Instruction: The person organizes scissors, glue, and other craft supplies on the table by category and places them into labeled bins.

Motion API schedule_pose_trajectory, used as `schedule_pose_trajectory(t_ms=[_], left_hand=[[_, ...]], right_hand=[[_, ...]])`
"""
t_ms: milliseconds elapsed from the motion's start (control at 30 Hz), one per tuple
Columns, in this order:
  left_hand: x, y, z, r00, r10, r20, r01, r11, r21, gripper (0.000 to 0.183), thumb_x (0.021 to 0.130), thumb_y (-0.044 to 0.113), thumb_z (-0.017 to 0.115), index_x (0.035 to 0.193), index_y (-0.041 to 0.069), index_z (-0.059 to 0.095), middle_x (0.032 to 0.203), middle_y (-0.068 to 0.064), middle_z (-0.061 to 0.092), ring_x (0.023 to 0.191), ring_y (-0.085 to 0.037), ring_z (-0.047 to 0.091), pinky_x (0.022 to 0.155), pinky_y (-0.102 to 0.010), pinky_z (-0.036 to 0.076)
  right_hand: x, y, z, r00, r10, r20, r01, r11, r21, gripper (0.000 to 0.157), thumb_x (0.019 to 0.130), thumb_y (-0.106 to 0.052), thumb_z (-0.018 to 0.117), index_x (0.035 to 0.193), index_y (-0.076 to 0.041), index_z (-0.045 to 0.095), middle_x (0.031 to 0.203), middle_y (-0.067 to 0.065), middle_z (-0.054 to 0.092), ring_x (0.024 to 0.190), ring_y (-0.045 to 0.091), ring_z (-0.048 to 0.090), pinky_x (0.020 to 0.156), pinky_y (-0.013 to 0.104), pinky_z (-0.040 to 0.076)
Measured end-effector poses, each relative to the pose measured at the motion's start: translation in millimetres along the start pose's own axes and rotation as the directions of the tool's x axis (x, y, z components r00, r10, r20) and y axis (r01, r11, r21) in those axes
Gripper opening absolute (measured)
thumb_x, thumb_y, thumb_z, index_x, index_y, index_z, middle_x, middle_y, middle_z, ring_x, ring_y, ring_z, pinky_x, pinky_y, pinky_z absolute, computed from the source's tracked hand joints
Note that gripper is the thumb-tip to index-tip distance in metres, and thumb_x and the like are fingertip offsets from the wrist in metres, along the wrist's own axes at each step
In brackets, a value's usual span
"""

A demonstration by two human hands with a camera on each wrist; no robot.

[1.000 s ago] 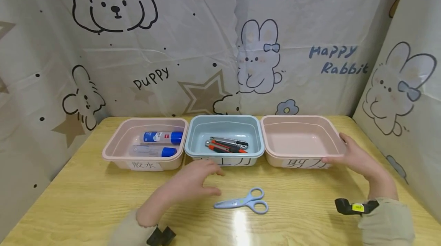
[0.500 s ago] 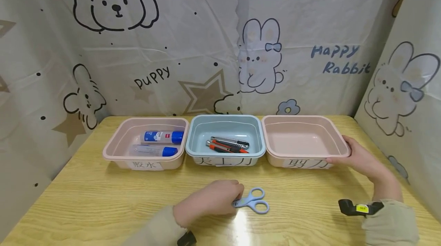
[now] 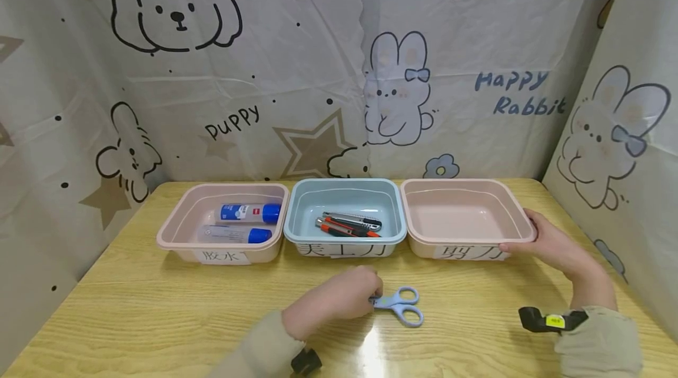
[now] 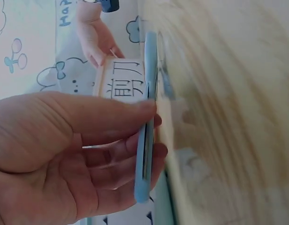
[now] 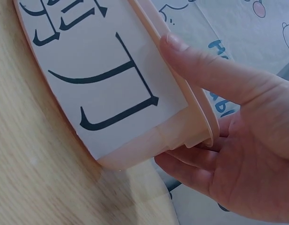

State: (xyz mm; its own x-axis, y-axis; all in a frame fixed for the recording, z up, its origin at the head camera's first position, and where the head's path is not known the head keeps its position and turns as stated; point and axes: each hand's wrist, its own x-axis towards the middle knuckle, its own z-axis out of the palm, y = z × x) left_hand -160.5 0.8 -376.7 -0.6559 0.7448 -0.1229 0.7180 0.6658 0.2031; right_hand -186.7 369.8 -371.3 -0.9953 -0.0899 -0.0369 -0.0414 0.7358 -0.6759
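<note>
Light-blue scissors (image 3: 405,306) are pinched at the blade end between the thumb and fingers of my left hand (image 3: 344,294). In the left wrist view the scissors (image 4: 145,154) are seen edge-on, just off the wooden table. My right hand (image 3: 553,245) holds the front right corner of the right-hand pink bin (image 3: 468,241). The right wrist view shows that thumb on the rim and the fingers under it, beside a white label (image 5: 111,79) with black characters. Nothing lies inside this bin.
A blue bin (image 3: 345,239) in the middle holds several utility knives (image 3: 349,225). The left pink bin (image 3: 222,245) contains two glue bottles (image 3: 249,213) with blue caps. All three bins stand side by side along the back of the table (image 3: 159,319), before a printed curtain (image 3: 318,25).
My left hand has come down to the right, taken hold of the scissors by the blades and shifted them slightly right. The right hand stays at the pink bin's corner.
</note>
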Motion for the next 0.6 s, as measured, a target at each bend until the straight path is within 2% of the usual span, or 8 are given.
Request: schedule_pose_trajectory(t_ms=[133, 300, 467, 600], left_hand=[[5.7, 7.7, -6.6, 0.999, 0.010, -0.049, -0.010, 1.000, -0.002, 0.014, 0.074, 0.009, 0.070, 0.085, 0.017, 0.071, 0.078, 0.008, 0.054, 0.069, -0.004, 0.050, 0.062, -0.015, 0.042], [15.9, 15.8, -13.7, 0.990, 0.061, -0.127, -0.061, 0.998, 0.005, 0.016, 0.076, 0.010, 0.069, 0.090, 0.017, 0.071, 0.081, 0.008, 0.056, 0.073, -0.004, 0.052, 0.065, -0.013, 0.043], [26.0, 22.9, -20.4, 0.984, 0.083, -0.160, -0.085, 0.996, -0.008, 0.019, 0.078, 0.009, 0.068, 0.097, 0.014, 0.070, 0.087, 0.006, 0.056, 0.077, -0.006, 0.054, 0.069, -0.013, 0.044], [32.5, 27.2, -27.0, 0.973, 0.092, -0.212, -0.100, 0.995, -0.025, 0.019, 0.079, 0.009, 0.068, 0.098, 0.013, 0.068, 0.091, 0.005, 0.057, 0.083, -0.005, 0.055, 0.074, -0.012, 0.045]], right_hand=[[-1, 0, -0.6, 1.000, -0.001, -0.004, 0.000, 1.000, -0.008, 0.089, 0.080, -0.026, 0.070, 0.138, 0.013, 0.015, 0.126, 0.032, 0.039, 0.107, 0.038, 0.042, 0.083, 0.044, 0.040], [-2, -1, -1.6, 1.000, -0.001, -0.003, 0.001, 1.000, 0.009, 0.088, 0.080, -0.027, 0.070, 0.138, 0.012, 0.016, 0.125, 0.032, 0.040, 0.107, 0.036, 0.042, 0.083, 0.042, 0.041], [-1, 1, -1.3, 1.000, 0.003, 0.000, -0.003, 1.000, 0.030, 0.089, 0.080, -0.027, 0.070, 0.138, 0.012, 0.014, 0.125, 0.032, 0.039, 0.108, 0.037, 0.042, 0.086, 0.050, 0.040], [0, 1, -0.2, 1.000, -0.004, -0.002, 0.004, 1.000, 0.019, 0.088, 0.080, -0.027, 0.070, 0.138, 0.012, 0.016, 0.125, 0.031, 0.041, 0.106, 0.035, 0.044, 0.084, 0.045, 0.042]])
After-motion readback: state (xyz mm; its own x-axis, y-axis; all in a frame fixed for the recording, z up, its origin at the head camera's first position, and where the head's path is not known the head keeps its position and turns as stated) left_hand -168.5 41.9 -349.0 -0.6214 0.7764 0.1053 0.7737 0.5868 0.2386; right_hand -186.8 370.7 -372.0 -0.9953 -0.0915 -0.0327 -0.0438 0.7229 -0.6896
